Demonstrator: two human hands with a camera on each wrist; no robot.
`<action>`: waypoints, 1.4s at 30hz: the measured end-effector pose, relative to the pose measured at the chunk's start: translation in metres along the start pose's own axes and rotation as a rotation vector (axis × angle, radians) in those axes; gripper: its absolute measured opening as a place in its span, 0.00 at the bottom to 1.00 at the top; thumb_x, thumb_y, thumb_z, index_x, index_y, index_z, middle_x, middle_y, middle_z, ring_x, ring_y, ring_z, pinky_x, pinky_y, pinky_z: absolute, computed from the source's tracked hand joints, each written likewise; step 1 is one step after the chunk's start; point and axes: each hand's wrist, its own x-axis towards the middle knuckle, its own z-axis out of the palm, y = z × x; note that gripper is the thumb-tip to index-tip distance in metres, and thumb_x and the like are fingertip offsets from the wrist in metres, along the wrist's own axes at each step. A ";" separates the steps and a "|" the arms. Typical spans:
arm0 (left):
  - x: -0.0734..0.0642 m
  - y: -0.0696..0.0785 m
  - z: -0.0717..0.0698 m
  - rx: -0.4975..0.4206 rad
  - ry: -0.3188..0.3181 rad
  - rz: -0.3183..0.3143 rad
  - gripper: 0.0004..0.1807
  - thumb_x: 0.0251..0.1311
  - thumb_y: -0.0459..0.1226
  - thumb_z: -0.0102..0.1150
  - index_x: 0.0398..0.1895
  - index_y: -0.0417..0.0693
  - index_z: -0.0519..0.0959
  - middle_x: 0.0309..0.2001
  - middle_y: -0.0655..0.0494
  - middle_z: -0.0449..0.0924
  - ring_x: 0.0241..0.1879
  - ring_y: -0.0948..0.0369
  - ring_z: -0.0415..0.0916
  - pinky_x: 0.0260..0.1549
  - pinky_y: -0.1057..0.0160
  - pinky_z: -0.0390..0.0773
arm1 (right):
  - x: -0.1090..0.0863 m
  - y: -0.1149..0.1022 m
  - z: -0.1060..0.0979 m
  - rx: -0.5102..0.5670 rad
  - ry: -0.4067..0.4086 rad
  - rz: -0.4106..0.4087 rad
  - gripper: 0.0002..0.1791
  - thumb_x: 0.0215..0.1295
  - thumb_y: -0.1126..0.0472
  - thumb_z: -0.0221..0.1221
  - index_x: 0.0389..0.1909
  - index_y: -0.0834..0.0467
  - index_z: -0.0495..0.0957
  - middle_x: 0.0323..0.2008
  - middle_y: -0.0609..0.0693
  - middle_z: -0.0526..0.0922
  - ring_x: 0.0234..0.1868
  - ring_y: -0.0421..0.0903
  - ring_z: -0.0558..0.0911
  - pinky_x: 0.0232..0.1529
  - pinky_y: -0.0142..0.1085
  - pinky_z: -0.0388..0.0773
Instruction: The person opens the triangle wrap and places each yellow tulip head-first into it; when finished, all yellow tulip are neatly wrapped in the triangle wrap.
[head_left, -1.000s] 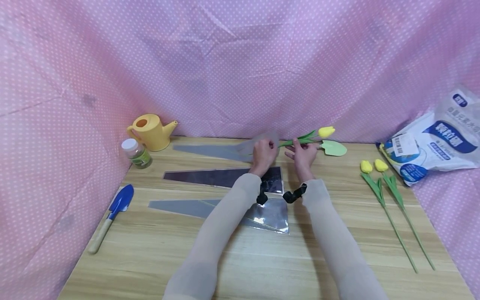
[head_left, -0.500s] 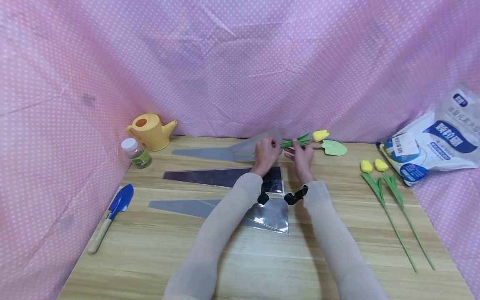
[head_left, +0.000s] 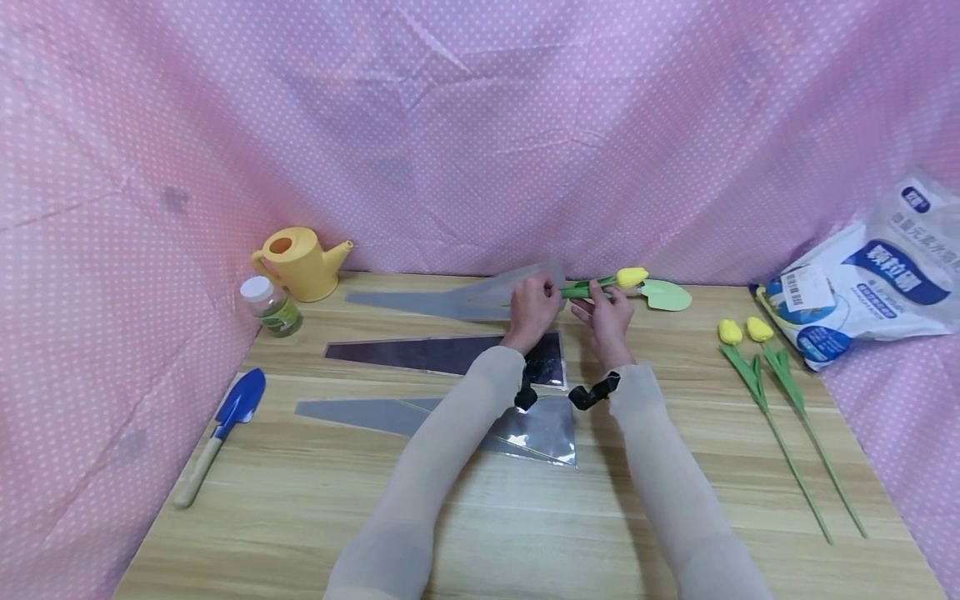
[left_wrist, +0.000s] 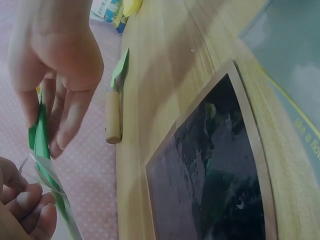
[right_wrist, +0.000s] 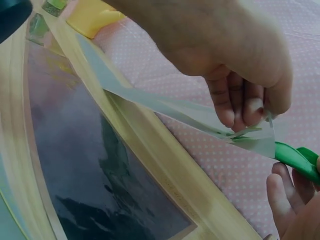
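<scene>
In the head view my left hand [head_left: 534, 310] pinches the mouth edge of a clear, frosted flower sleeve [head_left: 480, 296], raised off the table at its wide end. My right hand [head_left: 609, 321] holds a yellow tulip [head_left: 632, 277] by its green leaves, just right of the sleeve's mouth. The tulip's stem lies inside the sleeve, as the right wrist view shows, with leaf tips [right_wrist: 250, 132] at the opening. In the left wrist view, the lower leaves [left_wrist: 42, 135] run from my right fingers into the film. The flower head stays outside.
Below lie a dark sleeve [head_left: 405, 354] and another clear sleeve [head_left: 360, 414]. A light-green trowel [head_left: 663, 294] sits behind my right hand. Two tulips [head_left: 780, 392] and a white bag [head_left: 877, 275] are right; a watering can [head_left: 311, 271], jar [head_left: 276, 312] and blue trowel [head_left: 238, 404] are left.
The tulip has slid left and slightly down, its stem further into the sleeve. My left hand keeps its pinch on the sleeve's mouth, moving slightly right.
</scene>
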 end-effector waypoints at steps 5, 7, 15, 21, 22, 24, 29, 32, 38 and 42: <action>0.001 0.000 -0.001 -0.005 -0.001 -0.014 0.05 0.60 0.33 0.62 0.26 0.45 0.82 0.27 0.52 0.85 0.27 0.58 0.78 0.28 0.67 0.71 | 0.002 0.005 0.002 -0.037 -0.021 -0.024 0.03 0.71 0.62 0.57 0.38 0.58 0.76 0.29 0.46 0.85 0.24 0.40 0.88 0.28 0.31 0.85; 0.001 0.001 -0.002 -0.002 0.004 -0.017 0.05 0.60 0.33 0.62 0.26 0.45 0.82 0.27 0.52 0.85 0.27 0.59 0.78 0.27 0.67 0.70 | 0.003 0.007 0.002 -0.033 -0.022 -0.042 0.03 0.71 0.62 0.57 0.39 0.58 0.76 0.28 0.45 0.85 0.23 0.39 0.88 0.30 0.31 0.85; 0.000 0.003 -0.002 0.003 0.014 0.004 0.06 0.59 0.33 0.61 0.25 0.45 0.82 0.25 0.53 0.84 0.26 0.59 0.78 0.26 0.66 0.72 | 0.005 0.013 0.010 -0.003 -0.007 -0.079 0.03 0.69 0.65 0.59 0.37 0.62 0.78 0.24 0.47 0.85 0.21 0.40 0.87 0.27 0.31 0.85; 0.000 0.004 -0.002 0.021 0.016 -0.002 0.06 0.60 0.34 0.61 0.25 0.46 0.81 0.25 0.53 0.84 0.27 0.56 0.79 0.28 0.62 0.75 | 0.001 0.015 0.011 -0.055 -0.022 -0.062 0.11 0.69 0.63 0.60 0.45 0.66 0.78 0.25 0.46 0.86 0.21 0.38 0.86 0.26 0.28 0.83; 0.001 0.004 -0.002 0.023 0.018 -0.002 0.06 0.59 0.34 0.61 0.25 0.46 0.81 0.25 0.53 0.83 0.28 0.56 0.80 0.28 0.61 0.75 | 0.000 0.015 0.011 -0.065 -0.028 -0.064 0.13 0.69 0.62 0.60 0.47 0.68 0.78 0.25 0.46 0.86 0.21 0.37 0.86 0.26 0.28 0.83; 0.001 0.004 -0.003 0.025 0.019 -0.001 0.06 0.60 0.34 0.61 0.25 0.46 0.81 0.25 0.53 0.83 0.28 0.56 0.80 0.29 0.60 0.76 | 0.000 0.016 0.011 -0.077 -0.040 -0.071 0.15 0.69 0.62 0.60 0.48 0.69 0.77 0.25 0.45 0.86 0.22 0.37 0.86 0.27 0.28 0.83; 0.001 0.004 -0.004 0.010 0.016 0.013 0.07 0.62 0.34 0.60 0.25 0.46 0.81 0.25 0.53 0.83 0.26 0.58 0.77 0.27 0.65 0.72 | 0.000 0.018 0.012 -0.118 -0.051 -0.086 0.08 0.69 0.63 0.60 0.42 0.65 0.80 0.24 0.41 0.85 0.23 0.35 0.85 0.27 0.27 0.83; 0.001 0.003 -0.004 0.006 0.019 0.021 0.07 0.62 0.34 0.60 0.25 0.45 0.80 0.25 0.53 0.83 0.26 0.58 0.77 0.27 0.64 0.72 | 0.001 0.018 0.010 -0.108 -0.051 -0.047 0.05 0.69 0.62 0.60 0.38 0.62 0.80 0.25 0.42 0.85 0.23 0.36 0.86 0.28 0.28 0.84; 0.000 0.003 -0.004 0.022 0.027 0.030 0.06 0.60 0.33 0.61 0.25 0.46 0.81 0.25 0.53 0.83 0.27 0.57 0.79 0.29 0.62 0.76 | 0.001 0.014 0.005 0.019 -0.008 0.054 0.06 0.73 0.58 0.56 0.39 0.56 0.71 0.29 0.47 0.84 0.25 0.40 0.86 0.28 0.30 0.84; 0.000 0.005 -0.004 0.018 0.013 0.038 0.06 0.60 0.32 0.61 0.26 0.45 0.82 0.26 0.53 0.85 0.28 0.57 0.80 0.31 0.62 0.78 | 0.000 0.014 0.003 0.051 0.039 0.044 0.05 0.73 0.59 0.56 0.40 0.56 0.71 0.28 0.46 0.84 0.23 0.39 0.86 0.28 0.30 0.84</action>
